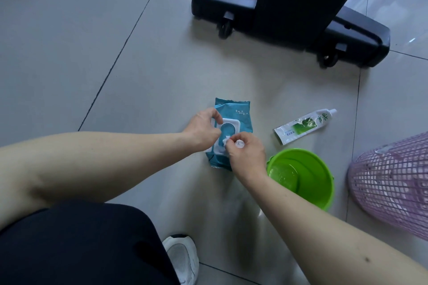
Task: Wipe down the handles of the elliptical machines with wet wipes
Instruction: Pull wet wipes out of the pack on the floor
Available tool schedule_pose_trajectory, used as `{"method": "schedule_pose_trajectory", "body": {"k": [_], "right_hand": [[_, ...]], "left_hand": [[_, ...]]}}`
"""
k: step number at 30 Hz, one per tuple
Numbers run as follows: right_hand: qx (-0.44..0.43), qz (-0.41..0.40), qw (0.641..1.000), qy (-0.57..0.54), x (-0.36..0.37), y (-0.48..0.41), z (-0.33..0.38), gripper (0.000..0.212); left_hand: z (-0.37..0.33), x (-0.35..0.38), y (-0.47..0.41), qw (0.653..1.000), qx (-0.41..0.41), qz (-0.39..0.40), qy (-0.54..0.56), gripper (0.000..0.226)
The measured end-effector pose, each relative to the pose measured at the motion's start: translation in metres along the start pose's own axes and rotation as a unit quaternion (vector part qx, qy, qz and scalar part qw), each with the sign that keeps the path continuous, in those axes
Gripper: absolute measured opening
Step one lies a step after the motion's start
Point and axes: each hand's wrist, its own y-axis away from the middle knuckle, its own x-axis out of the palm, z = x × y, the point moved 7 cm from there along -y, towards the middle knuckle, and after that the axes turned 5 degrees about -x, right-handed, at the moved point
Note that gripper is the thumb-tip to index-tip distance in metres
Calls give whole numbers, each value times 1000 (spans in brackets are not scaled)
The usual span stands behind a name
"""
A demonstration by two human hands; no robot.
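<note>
A teal pack of wet wipes lies on the tiled floor, its white flip lid open. My left hand holds the pack at the lid's left edge, fingers curled on it. My right hand pinches a white wipe that sticks out of the opening. Behind them stands the black base of an elliptical machine on small wheels; its handles are out of view.
A green plastic bucket with water stands right of my right hand. A white and green tube lies beyond it. A pink mesh basket lies at the right edge. My dark-trousered knee and white shoe are at the bottom.
</note>
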Motion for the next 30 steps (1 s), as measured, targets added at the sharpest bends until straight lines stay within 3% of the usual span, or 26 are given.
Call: {"method": "schedule_pose_trajectory", "body": {"k": [7, 12, 25, 30], "right_hand": [[8, -11, 995, -101, -50, -20, 48, 10], [-47, -13, 995, -91, -119, -39, 76, 9], [-78, -68, 984, -144, -219, -23, 54, 11], [-127, -55, 985, -107, -241, -12, 58, 8]], "left_hand": [[-65, -35, 7, 999, 49, 1, 12, 22], [-124, -47, 21, 996, 72, -27, 51, 19], [-189, -17, 69, 982, 109, -50, 145, 21], [-203, -6, 85, 980, 114, -45, 154, 22]]}}
